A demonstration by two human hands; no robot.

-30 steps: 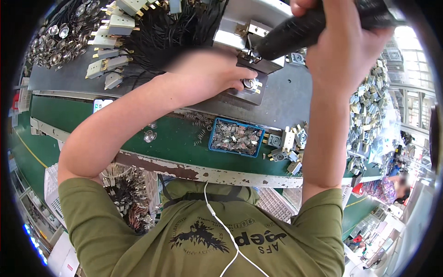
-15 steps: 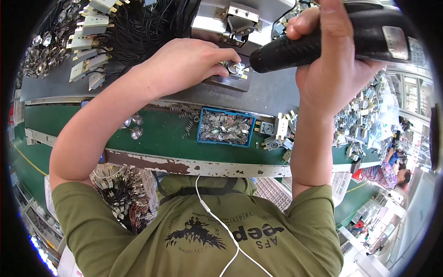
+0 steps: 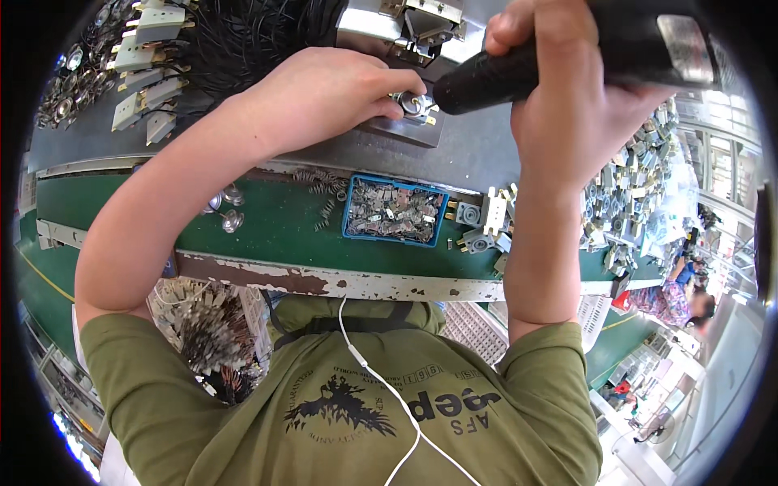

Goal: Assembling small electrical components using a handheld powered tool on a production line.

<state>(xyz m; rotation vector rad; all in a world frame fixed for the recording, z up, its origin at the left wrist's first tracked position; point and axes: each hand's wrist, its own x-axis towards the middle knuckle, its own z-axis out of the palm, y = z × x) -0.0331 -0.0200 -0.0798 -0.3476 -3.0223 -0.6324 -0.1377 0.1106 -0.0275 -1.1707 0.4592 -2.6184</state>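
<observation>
My left hand (image 3: 340, 87) reaches in over the grey work surface, thumb and fingertips pinching a small round metal part with brass-coloured tabs (image 3: 415, 105). That part sits on a dark metal block (image 3: 412, 134). Wrapped in my right hand (image 3: 563, 121) is a thick black power screwdriver (image 3: 494, 79), held tilted with its nose just right of the round part. Whether its bit touches the part is too small to tell.
A blue tray (image 3: 347, 231) of small metal pieces lies nearer me, beside loose springs (image 3: 326, 212). White plug-like housings (image 3: 142, 58) and black cables (image 3: 251, 49) fill the far left. More housings (image 3: 628, 186) are heaped at right. A metal fixture (image 3: 429, 32) stands behind the block.
The whole view has shifted slightly, with the bench now higher in the picture. My left hand keeps its pinch, and the screwdriver's nose stays close beside the round part.
</observation>
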